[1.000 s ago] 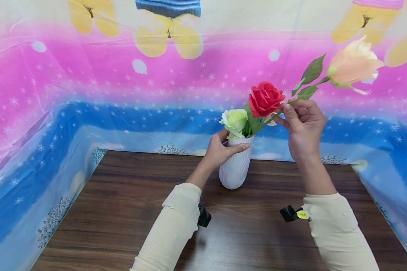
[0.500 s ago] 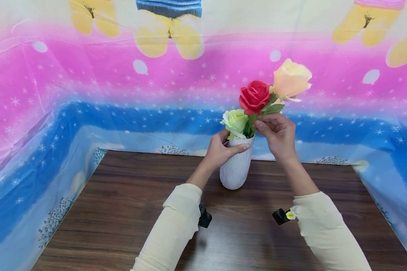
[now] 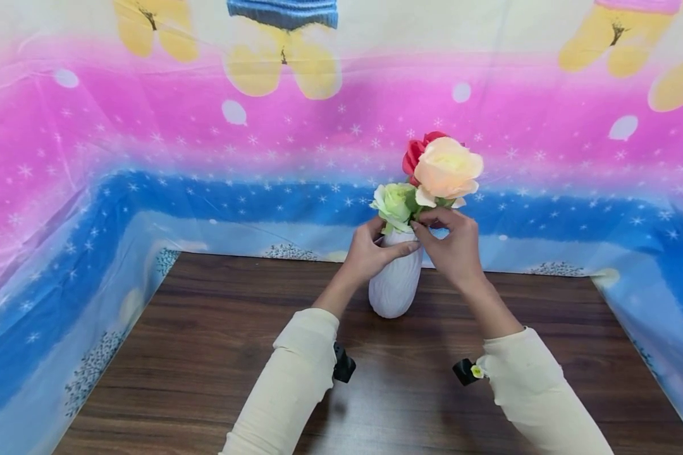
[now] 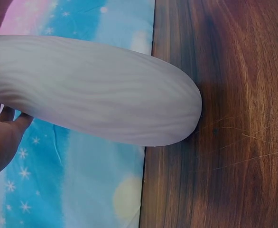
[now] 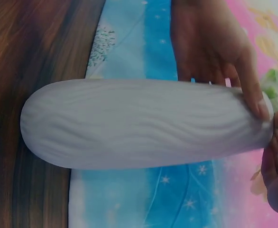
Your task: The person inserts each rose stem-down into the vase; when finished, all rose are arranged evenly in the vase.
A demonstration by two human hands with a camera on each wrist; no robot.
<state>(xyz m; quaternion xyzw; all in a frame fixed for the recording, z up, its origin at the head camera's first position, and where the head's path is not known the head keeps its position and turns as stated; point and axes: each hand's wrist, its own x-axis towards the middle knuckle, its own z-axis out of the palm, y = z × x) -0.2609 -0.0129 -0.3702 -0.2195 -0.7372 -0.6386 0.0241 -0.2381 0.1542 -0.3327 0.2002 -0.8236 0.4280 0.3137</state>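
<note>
A white ridged vase [image 3: 395, 284] stands on the dark wooden table [image 3: 233, 354]. My left hand [image 3: 370, 253] grips it near the mouth, thumb across the front and fingers behind, as the right wrist view also shows. At the rim, my right hand [image 3: 454, 246] pinches the stem of a peach rose [image 3: 448, 169]; the fingertips and lower stem are partly hidden. A red rose [image 3: 412, 158] shows behind the peach bloom. Lower on the left, a pale green rose [image 3: 395, 202] sits in the vase's mouth.
A printed pink and blue cloth [image 3: 205, 139] hangs behind the table and along its sides. Small black cameras [image 3: 344, 363] are strapped at both cream sleeves [image 3: 296, 373].
My right hand has moved left and down to the vase rim, bringing the peach rose from the right to in front of the red one. My left hand has stayed on the vase.
</note>
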